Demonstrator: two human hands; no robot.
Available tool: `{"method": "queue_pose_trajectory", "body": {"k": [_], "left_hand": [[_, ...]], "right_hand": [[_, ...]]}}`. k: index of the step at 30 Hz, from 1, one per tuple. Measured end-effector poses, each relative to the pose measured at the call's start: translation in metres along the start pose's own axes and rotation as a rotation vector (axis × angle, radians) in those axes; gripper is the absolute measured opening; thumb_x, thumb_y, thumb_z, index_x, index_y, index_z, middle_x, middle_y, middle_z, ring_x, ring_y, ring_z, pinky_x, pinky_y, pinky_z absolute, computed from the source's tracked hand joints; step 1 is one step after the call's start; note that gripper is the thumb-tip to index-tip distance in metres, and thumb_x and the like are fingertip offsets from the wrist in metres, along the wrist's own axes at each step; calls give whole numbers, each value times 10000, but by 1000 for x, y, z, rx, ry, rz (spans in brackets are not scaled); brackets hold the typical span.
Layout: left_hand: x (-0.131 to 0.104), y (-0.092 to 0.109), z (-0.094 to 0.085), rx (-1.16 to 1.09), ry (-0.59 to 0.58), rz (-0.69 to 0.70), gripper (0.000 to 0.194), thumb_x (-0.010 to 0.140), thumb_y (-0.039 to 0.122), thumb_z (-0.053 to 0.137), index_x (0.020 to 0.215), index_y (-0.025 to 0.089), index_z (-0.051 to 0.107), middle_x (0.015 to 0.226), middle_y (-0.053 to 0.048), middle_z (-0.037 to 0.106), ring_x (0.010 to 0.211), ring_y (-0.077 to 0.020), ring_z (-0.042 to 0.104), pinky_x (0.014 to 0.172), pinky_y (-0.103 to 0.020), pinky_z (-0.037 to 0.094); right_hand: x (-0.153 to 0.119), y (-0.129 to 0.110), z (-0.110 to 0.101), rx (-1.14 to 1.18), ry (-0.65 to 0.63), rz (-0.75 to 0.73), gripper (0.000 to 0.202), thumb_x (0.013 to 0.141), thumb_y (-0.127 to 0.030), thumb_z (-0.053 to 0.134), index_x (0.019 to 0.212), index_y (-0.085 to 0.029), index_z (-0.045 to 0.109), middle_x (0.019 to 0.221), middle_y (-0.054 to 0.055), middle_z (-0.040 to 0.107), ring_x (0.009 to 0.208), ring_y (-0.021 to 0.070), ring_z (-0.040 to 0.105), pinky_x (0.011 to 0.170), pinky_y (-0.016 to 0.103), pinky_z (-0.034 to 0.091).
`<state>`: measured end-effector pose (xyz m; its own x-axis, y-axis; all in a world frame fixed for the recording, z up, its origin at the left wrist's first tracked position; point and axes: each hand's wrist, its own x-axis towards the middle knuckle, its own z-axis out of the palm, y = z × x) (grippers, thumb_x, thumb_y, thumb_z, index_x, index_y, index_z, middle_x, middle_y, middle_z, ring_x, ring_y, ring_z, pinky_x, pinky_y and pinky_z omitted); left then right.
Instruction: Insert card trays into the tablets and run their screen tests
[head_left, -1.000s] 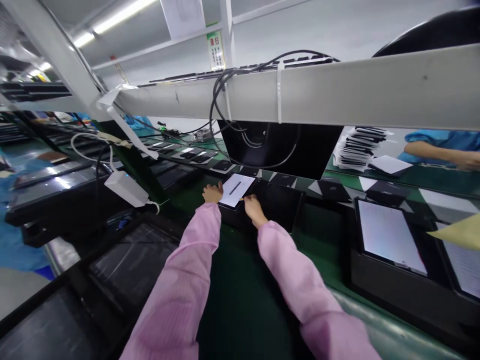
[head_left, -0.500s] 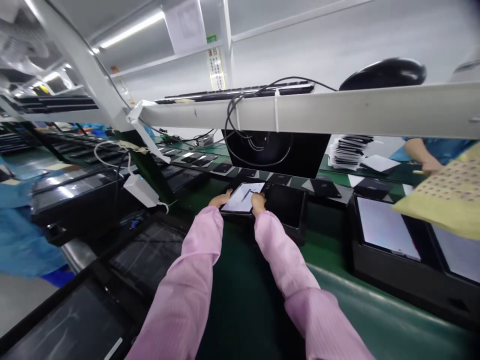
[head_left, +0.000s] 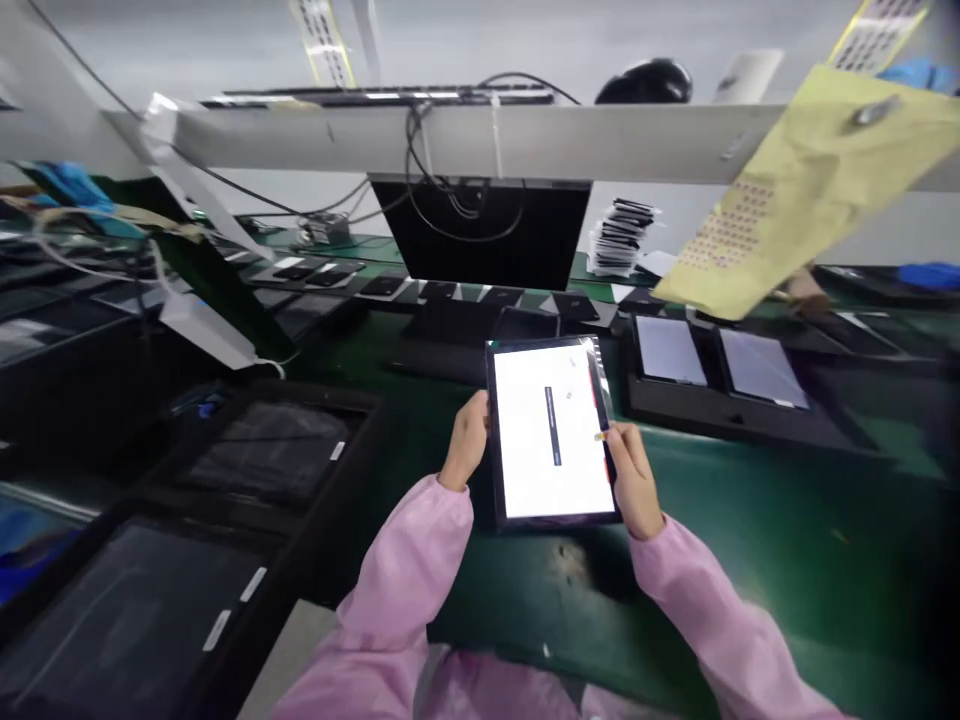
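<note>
Sitting mid-frame, right of centre, the lit tablet [head_left: 553, 435] lies between your hands, long axis running up and down the frame. Your left hand [head_left: 468, 436] grips its left edge, your right hand [head_left: 634, 478] pinches its right edge; both seem about equally near. Your fingers under it are hidden, and the small yellowish bit [head_left: 601, 436] by your right thumb is perhaps a tab, too blurred to tell. Upper right, a yellow sheet [head_left: 817, 190] covers part of the bench beyond.

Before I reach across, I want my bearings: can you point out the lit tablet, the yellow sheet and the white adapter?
Lit tablet [head_left: 526, 440]: head view, on its white screen.
Yellow sheet [head_left: 802, 200]: head view, near its middle.
White adapter [head_left: 207, 329]: head view, on its casing.
</note>
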<state>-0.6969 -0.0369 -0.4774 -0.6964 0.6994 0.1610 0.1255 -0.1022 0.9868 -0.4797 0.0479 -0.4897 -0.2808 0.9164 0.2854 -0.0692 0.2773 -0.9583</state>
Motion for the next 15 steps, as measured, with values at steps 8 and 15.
{"method": "queue_pose_trajectory", "body": {"k": [8,15], "left_hand": [[-63,29,70,-150,-65,301,513,858,567,486,1198,196,588,1110,-72,662,903,-214,643,771,-323,510],[-90,31,97,-281,-198,472,511,861,615,418,1137,207,552,894,-70,720,768,-234,689,680,-353,539]], "right_hand": [[-95,20,-79,67,147,-117,271,934,-455,470,800,-222,430,839,6,528,743,151,506,696,307,387],[-91,32,-86,114,319,-255,232,940,-409,420,802,-225,387,740,-16,436,674,147,475,661,310,377]]}}
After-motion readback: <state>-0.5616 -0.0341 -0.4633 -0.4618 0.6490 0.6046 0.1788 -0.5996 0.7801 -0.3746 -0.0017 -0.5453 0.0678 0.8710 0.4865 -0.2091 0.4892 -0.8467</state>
